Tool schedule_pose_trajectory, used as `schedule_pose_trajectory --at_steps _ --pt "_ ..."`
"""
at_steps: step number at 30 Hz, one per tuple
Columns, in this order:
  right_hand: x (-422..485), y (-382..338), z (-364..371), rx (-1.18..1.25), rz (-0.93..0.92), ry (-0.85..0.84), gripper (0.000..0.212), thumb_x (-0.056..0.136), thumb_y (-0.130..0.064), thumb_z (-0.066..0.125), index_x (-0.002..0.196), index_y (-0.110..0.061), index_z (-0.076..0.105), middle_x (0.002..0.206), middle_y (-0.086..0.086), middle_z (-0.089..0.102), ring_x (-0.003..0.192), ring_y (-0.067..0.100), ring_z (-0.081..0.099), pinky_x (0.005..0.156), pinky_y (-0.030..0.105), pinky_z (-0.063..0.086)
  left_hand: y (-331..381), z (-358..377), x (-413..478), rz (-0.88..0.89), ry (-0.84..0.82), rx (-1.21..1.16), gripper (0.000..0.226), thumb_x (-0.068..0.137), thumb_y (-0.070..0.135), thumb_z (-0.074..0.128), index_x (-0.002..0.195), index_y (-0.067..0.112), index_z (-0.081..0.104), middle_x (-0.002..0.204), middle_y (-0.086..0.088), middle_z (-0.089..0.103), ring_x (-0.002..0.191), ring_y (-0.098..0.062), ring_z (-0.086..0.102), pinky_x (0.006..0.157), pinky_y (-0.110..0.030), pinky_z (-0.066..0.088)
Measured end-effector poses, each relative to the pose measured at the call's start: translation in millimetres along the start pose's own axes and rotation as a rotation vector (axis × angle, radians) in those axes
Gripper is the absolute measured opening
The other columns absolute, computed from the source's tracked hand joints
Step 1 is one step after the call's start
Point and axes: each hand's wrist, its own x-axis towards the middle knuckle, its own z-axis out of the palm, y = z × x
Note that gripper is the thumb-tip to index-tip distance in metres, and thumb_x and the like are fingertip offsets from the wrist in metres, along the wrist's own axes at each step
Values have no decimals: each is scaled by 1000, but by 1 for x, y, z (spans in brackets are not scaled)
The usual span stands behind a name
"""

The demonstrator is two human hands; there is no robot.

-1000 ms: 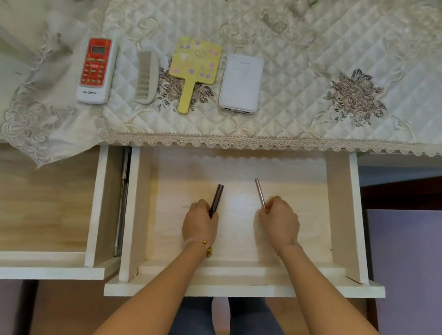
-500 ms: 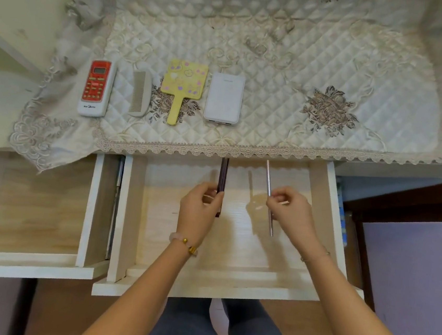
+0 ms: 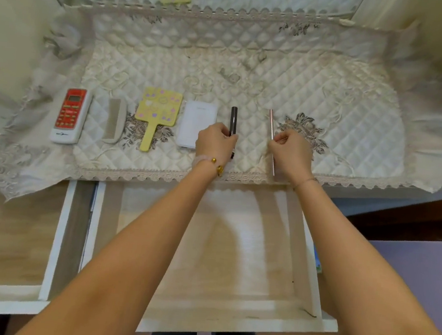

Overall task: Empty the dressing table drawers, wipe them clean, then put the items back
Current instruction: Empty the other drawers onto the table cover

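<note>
Holding the dark tube in the closed left hand and the pink stick in the right, both pointing away, over the table cover beside the power bank

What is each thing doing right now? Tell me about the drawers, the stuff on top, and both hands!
Left drawer: open, nothing showing inside.
Right drawer: open, nothing showing inside.
Remote control: lying flat on the cloth.
Comb: lying flat.
Yellow hand mirror: lying flat.
White power bank: lying flat.
Left hand: holding dark tube.
Right hand: holding pink stick.
</note>
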Motion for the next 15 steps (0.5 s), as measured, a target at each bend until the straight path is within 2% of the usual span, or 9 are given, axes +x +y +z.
schedule_pose_trajectory --at_steps 2,5,8,12,15 --pt "7 1 2 -47 11 -3 13 81 -17 56 90 -11 63 83 3 65 77 21 58 65 27 38 1 6 5 0 -9 80 19 86 23 59 95 7 64 90 -10 69 82 -23 64 65 -27 47" --pt "13 4 6 -64 20 6 10 81 -19 57 88 -13 62 83 5 68 77 23 62 63 28 40 1 10 9 24 -14 214 22 88 25 57 97 6 63 94 -11 68 85 -25 63 63 -27 41" --pt "14 4 8 -110 4 24 13 83 -23 58 90 -13 61 86 5 67 74 21 57 60 27 34 3 12 10 50 -12 323 24 90 25 55 102 5 59 99 -13 65 90 -28 60 63 -30 38" --pt "6 7 5 -142 -45 42 20 86 -28 57 99 -14 60 91 4 65 79 21 59 60 28 37 4 9 6 107 -7 366 25 92 27 53 103 4 54 99 -12 61 87 -28 58 63 -30 35" --pt "-5 12 -1 -130 -104 64 30 88 -29 55 114 -15 57 101 3 63 90 22 59 67 30 43 -1 0 -2 200 27 346 28 93 29 51 109 7 53 101 -10 61 88 -27 58 65 -34 43"
